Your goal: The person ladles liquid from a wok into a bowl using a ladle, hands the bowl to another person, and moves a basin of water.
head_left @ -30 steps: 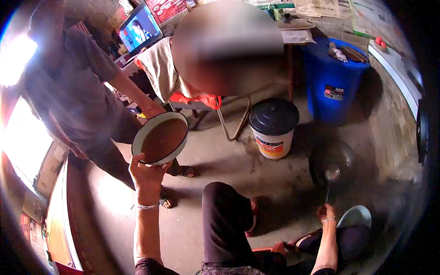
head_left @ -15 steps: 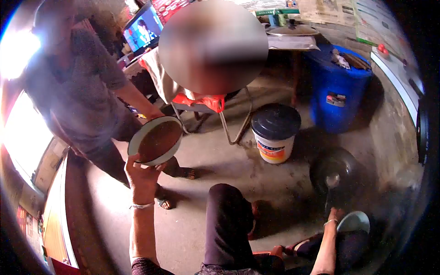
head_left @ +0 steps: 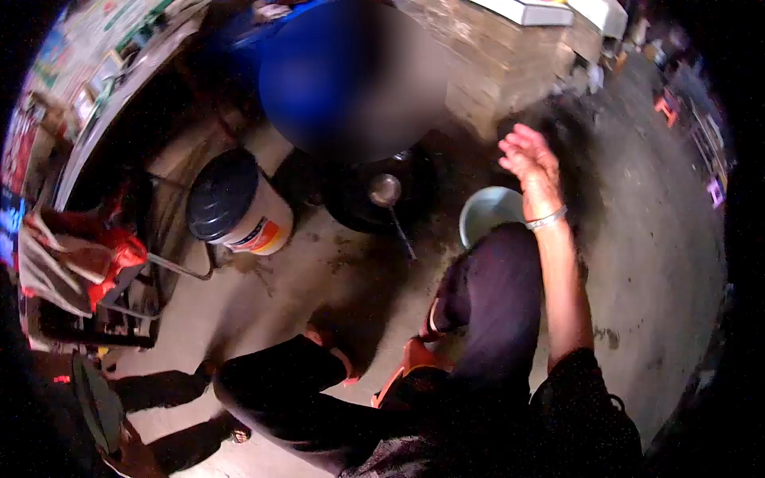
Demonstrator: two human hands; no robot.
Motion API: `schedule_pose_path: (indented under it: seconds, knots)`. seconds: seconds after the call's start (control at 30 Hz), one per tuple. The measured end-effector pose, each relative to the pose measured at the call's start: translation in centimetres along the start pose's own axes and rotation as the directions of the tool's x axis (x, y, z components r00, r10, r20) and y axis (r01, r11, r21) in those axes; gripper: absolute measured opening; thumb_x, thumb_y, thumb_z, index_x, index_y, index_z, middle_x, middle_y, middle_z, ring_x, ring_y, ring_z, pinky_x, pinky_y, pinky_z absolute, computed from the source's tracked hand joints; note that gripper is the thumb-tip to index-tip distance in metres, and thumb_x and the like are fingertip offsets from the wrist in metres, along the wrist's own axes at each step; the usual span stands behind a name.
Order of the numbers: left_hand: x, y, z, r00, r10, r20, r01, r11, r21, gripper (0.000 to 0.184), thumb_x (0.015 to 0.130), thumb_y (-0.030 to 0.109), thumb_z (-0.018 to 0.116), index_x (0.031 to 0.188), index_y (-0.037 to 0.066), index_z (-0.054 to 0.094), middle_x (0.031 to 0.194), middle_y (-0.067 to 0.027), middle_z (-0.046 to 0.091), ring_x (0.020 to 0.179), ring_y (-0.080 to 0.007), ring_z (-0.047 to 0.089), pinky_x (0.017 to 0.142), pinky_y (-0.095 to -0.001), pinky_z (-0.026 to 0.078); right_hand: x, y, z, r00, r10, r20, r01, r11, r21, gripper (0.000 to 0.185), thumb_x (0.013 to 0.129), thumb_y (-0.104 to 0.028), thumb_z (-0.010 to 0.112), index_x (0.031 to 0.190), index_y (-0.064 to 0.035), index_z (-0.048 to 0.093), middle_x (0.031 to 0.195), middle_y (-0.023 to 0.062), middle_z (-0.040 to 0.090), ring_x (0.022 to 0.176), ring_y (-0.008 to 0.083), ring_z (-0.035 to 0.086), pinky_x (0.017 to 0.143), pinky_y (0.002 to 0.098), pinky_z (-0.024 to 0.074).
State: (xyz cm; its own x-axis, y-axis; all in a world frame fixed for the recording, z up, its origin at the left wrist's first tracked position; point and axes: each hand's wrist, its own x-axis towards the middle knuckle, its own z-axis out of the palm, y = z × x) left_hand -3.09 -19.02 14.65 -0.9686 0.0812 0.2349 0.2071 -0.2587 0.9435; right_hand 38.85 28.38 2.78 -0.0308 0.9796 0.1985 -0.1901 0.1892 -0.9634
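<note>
My right hand [head_left: 530,163], with a bracelet at the wrist, is raised above and to the right of the pale basin [head_left: 488,213]. Its fingers are loosely stretched out and hold nothing. At the lower left edge, my left hand [head_left: 131,458] grips a bowl [head_left: 94,402], seen tilted on its side; much of this hand is cut off by the frame. A metal ladle [head_left: 386,191] rests in the dark wok [head_left: 339,209] on the floor, its handle sticking out over the rim towards me.
A white bucket with a black lid [head_left: 227,199] stands left of the wok. Another person's legs [head_left: 171,386] are at the lower left, near a chair with red cloth [head_left: 119,247]. A brick structure [head_left: 502,64] rises at the back.
The view has swung right and tilted. My right hand has let go of the ladle and lifted away, leaving it in the wok. The bowl in my left hand now shows at the lower left edge.
</note>
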Motion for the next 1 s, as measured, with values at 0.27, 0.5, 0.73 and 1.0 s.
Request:
schedule_pose_path:
  seconds: [0.27, 0.5, 0.73, 1.0]
  knots:
    - [-1.3, -1.0, 4.6, 0.995, -0.024, 0.1, 0.019, 0.999, 0.051, 0.051, 0.084, 0.034, 0.044, 0.122, -0.001, 0.045, 0.124, -0.021, 0.047, 0.112, -0.0338, 0.05, 0.085, -0.045, 0.051, -4.6, 11.4, -22.2, 0.839, 0.227, -0.495, -0.417, 0.852, -0.316, 0.046, 0.08, -0.01, 0.061, 0.121, -0.0075, 0.042, 0.092, 0.001, 0.056, 0.081, 0.0122, 0.055, 0.058, 0.0302, 0.0454]
    - [-2.6, 0.0, 7.8, 0.98, -0.027, 0.195, 0.016, 0.998, 0.059, 0.05, 0.088, 0.032, 0.04, 0.123, -0.002, 0.044, 0.125, -0.0217, 0.047, 0.113, -0.0334, 0.05, 0.085, -0.0447, 0.051, -16.5, 24.8, -29.3, 0.69, 0.653, -0.313, -0.598, 0.758, 0.26, 0.027, 0.081, -0.02, 0.06, 0.104, -0.0073, 0.054, 0.082, 0.004, 0.059, 0.073, 0.0174, 0.055, 0.057, 0.0356, 0.0461]
    - [-2.2, -0.6, 11.2, 0.915, -0.103, 0.391, 0.1, 0.995, 0.028, 0.048, 0.091, 0.031, 0.035, 0.124, -0.003, 0.042, 0.126, -0.0224, 0.046, 0.113, -0.033, 0.049, 0.085, -0.0445, 0.051, -21.7, 37.6, -29.0, 0.735, 0.659, 0.159, -0.627, 0.569, 0.532, 0.025, 0.079, -0.028, 0.063, 0.095, -0.0089, 0.057, 0.081, 0.0066, 0.06, 0.071, 0.0237, 0.055, 0.059, 0.0405, 0.0489]
    - [-3.6, -7.4, 19.6, 0.742, -0.269, 0.614, 0.241, 0.962, 0.131, 0.048, 0.094, 0.031, 0.031, 0.125, -0.004, 0.042, 0.127, -0.0226, 0.046, 0.113, -0.0323, 0.05, 0.084, -0.0427, 0.051, -19.6, 32.3, -21.1, 0.733, 0.679, -0.039, -0.653, 0.72, 0.235, 0.034, 0.076, -0.02, 0.065, 0.105, -0.0062, 0.056, 0.095, 0.0126, 0.06, 0.089, 0.0301, 0.058, 0.075, 0.0473, 0.05]
